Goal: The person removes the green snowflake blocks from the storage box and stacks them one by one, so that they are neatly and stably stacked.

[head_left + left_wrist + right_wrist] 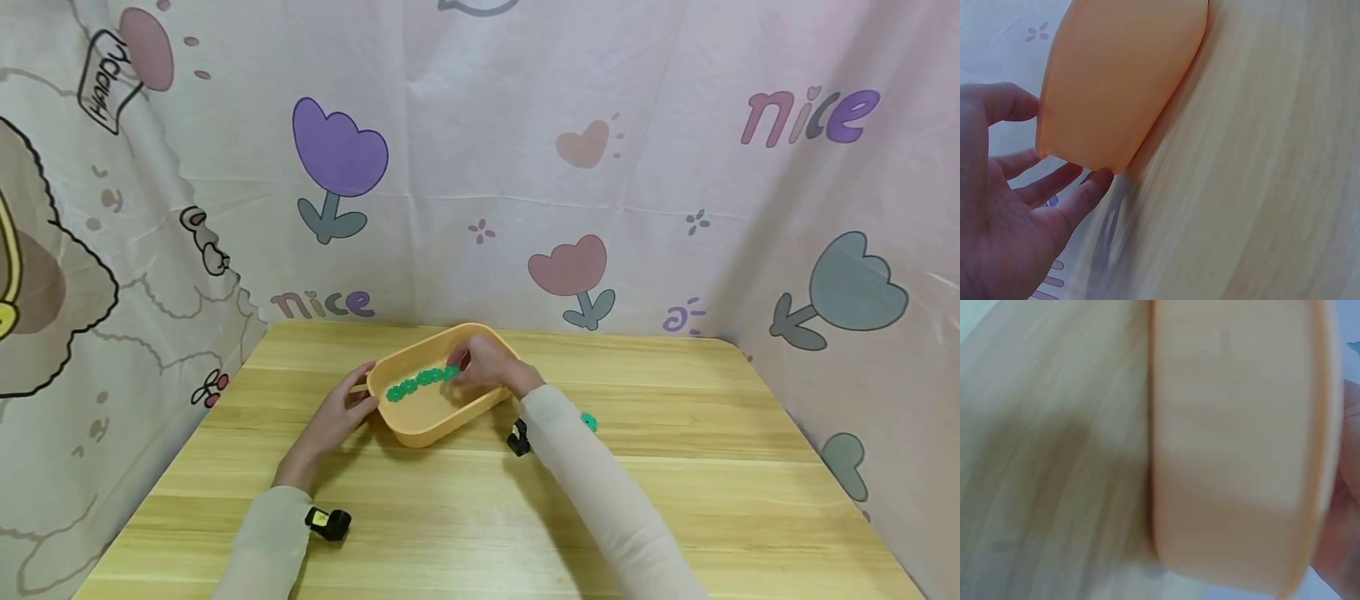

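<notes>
A yellow plastic bin [420, 425] with rounded corners rests on the table. My left hand [341, 417] holds its left end; in the left wrist view, thumb and fingers [1088, 197] lie along the end wall. Over the bin's right side reaches my right hand [483, 364], its fingertips pinching a small green scalloped disc [451, 372] at the right end of a row. Several more green scalloped discs [408, 386] line up to the left of it inside the bin. In the right wrist view, the bin wall [1235, 444] hides most of the right hand.
Another green disc [589, 422] lies on the wooden table [450, 525], partly behind the right sleeve [600, 483]. A printed curtain [465, 167] hangs along the back and sides. Black wrist cameras [330, 523] sit on both cuffs.
</notes>
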Demonstrator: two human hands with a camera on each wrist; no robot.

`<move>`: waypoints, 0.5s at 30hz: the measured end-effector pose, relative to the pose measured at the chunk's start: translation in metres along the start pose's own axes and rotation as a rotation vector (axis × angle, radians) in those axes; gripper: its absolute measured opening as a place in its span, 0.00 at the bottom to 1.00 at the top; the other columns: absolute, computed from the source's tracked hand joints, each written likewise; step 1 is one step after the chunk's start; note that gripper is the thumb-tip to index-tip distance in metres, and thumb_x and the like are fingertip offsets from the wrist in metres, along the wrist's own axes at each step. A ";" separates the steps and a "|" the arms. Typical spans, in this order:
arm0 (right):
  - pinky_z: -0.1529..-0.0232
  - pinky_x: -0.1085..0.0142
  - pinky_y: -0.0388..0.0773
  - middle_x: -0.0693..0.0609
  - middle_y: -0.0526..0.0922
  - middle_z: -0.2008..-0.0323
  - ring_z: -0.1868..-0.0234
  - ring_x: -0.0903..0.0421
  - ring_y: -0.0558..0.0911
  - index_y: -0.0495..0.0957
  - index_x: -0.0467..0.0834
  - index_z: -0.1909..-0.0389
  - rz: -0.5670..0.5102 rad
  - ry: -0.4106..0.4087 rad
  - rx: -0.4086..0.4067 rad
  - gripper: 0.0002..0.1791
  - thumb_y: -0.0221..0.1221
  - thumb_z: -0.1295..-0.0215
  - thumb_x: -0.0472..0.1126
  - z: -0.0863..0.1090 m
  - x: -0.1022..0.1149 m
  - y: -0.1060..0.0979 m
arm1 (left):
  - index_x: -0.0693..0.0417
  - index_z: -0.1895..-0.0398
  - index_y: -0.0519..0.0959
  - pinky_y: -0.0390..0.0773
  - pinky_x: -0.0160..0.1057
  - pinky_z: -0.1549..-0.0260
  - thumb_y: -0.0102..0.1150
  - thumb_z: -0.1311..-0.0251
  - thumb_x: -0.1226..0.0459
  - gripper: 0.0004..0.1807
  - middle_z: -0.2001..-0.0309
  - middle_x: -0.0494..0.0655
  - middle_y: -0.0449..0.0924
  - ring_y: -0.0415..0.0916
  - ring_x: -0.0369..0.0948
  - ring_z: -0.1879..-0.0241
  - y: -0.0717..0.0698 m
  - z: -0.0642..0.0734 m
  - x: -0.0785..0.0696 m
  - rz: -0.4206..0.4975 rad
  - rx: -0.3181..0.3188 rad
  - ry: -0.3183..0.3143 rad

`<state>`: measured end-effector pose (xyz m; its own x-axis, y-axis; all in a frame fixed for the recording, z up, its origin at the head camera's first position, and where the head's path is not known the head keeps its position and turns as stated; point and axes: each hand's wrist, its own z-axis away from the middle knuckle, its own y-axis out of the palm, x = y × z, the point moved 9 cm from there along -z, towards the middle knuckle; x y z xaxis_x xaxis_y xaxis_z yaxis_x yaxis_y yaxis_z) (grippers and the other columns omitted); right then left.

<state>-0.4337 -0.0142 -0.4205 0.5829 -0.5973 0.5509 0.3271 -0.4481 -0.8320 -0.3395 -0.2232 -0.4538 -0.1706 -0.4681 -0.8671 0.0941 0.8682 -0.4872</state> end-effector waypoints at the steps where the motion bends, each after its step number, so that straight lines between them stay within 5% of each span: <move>1: 0.55 0.71 0.83 0.47 0.90 0.61 0.60 0.57 0.86 0.88 0.38 0.59 -0.025 -0.004 -0.003 0.14 0.76 0.45 0.38 0.003 0.002 -0.003 | 0.57 0.18 0.53 0.69 0.63 0.31 0.53 0.25 0.65 0.36 0.27 0.68 0.64 0.69 0.67 0.31 0.000 0.000 0.000 0.002 0.000 0.000; 7: 0.48 0.59 0.85 0.45 0.89 0.58 0.53 0.46 0.87 0.86 0.37 0.58 -0.083 0.000 -0.031 0.14 0.75 0.44 0.36 0.023 0.008 -0.022 | 0.58 0.18 0.53 0.69 0.63 0.30 0.54 0.25 0.65 0.37 0.27 0.69 0.63 0.69 0.68 0.31 0.001 -0.001 -0.001 0.007 0.004 0.007; 15: 0.50 0.63 0.83 0.47 0.89 0.57 0.53 0.49 0.86 0.87 0.39 0.56 -0.028 0.074 -0.107 0.16 0.76 0.44 0.39 0.056 0.002 -0.045 | 0.59 0.18 0.53 0.70 0.62 0.32 0.54 0.25 0.65 0.37 0.28 0.69 0.64 0.70 0.68 0.31 0.000 -0.001 -0.001 0.003 0.004 0.018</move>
<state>-0.4057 0.0417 -0.3856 0.5166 -0.6296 0.5803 0.2590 -0.5310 -0.8068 -0.3399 -0.2226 -0.4529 -0.1876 -0.4628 -0.8664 0.0982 0.8688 -0.4853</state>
